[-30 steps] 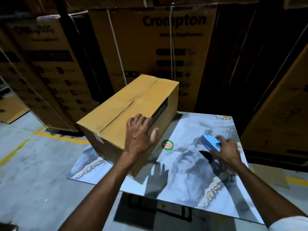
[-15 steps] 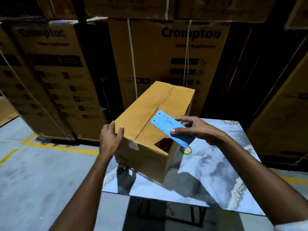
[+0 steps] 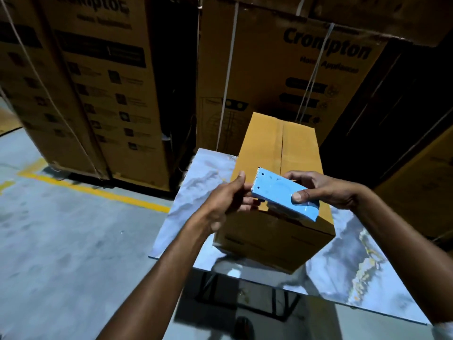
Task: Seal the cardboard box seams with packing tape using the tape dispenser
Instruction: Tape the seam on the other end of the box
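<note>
A plain brown cardboard box (image 3: 274,148) stands on a marble-patterned table (image 3: 201,177), its top flaps closed with the centre seam running away from me. Above its near edge I hold a blue tape dispenser (image 3: 282,192) with a toothed cutting edge pointing left. My right hand (image 3: 326,190) grips the dispenser, thumb pressed on its blue top. My left hand (image 3: 230,195) is at the toothed end, its fingers curled beneath that end; what they hold there is hidden from me.
Tall printed appliance cartons (image 3: 110,89) are stacked close behind and left of the table. More cartons (image 3: 416,182) stand at the right. A grey concrete floor with a yellow line (image 3: 98,192) lies to the left. The table's dark metal legs (image 3: 210,285) show below.
The box now lies lengthwise away from me. My left hand left the box's corner and came to the dispenser's toothed end. My right hand brought the dispenser nearer, over the box's near edge.
</note>
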Action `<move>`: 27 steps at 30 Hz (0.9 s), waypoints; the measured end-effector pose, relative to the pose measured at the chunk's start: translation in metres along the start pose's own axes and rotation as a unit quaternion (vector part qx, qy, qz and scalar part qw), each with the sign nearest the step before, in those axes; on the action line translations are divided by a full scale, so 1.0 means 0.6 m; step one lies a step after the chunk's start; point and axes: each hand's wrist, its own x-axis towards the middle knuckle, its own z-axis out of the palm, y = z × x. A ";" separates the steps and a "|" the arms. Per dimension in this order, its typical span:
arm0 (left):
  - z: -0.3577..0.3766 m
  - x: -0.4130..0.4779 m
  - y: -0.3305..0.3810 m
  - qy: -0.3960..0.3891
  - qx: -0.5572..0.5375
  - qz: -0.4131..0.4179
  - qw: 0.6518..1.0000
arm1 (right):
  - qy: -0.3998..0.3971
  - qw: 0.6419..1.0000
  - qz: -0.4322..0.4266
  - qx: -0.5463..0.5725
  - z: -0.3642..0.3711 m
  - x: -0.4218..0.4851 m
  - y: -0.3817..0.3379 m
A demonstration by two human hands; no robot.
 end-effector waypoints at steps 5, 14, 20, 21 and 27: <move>0.011 -0.009 0.010 -0.030 -0.120 -0.042 0.991 | -0.011 1.000 0.009 -0.024 0.000 0.006 -0.018; 0.023 0.017 -0.002 0.075 -0.150 -0.055 0.984 | -0.034 0.998 0.032 -0.033 -0.010 0.018 -0.010; 0.028 0.034 -0.018 0.155 -0.111 -0.025 0.981 | -0.009 0.998 0.029 -0.050 -0.004 0.023 0.010; 0.028 0.037 -0.019 0.164 -0.105 -0.019 0.981 | -0.002 0.998 0.026 -0.055 -0.002 0.023 0.011; 0.029 0.056 -0.023 0.221 -0.075 0.028 0.972 | 0.110 0.973 -0.059 -0.195 0.014 0.015 0.017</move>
